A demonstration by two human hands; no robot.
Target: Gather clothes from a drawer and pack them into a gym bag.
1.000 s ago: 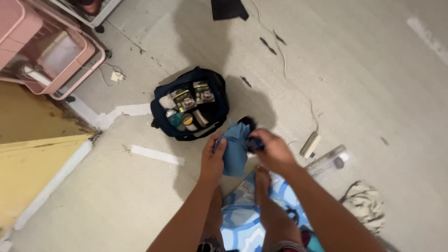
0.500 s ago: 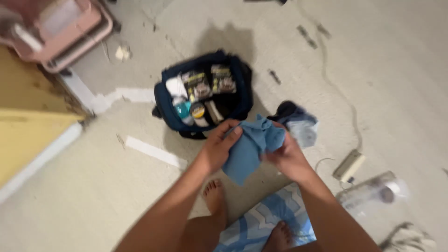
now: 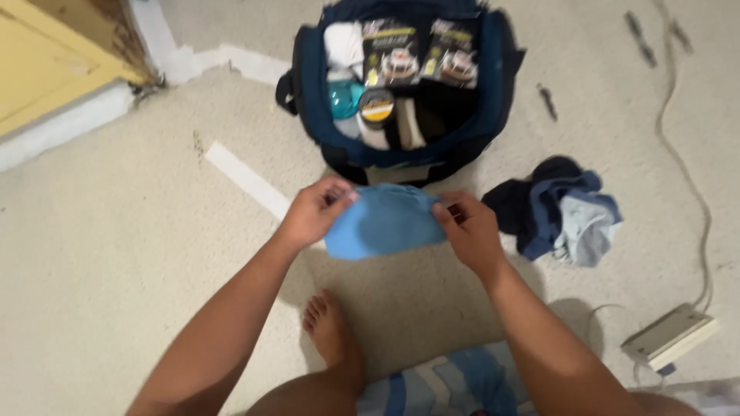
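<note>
Both hands are gripping a blue cloth (image 3: 383, 222), the left hand (image 3: 316, 209) pinching its left edge and the right hand (image 3: 469, 228) its right edge, holding it above the floor just near of an open dark bag (image 3: 493, 92). A heap of clothes (image 3: 559, 209) is lying to the right.

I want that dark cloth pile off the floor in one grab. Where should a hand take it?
Probably pinch the raised dark-blue folds at the middle of the cloth pile, coming straight down from above: it lies loose on the floor, clear of the bag, with no edge standing up.
</note>
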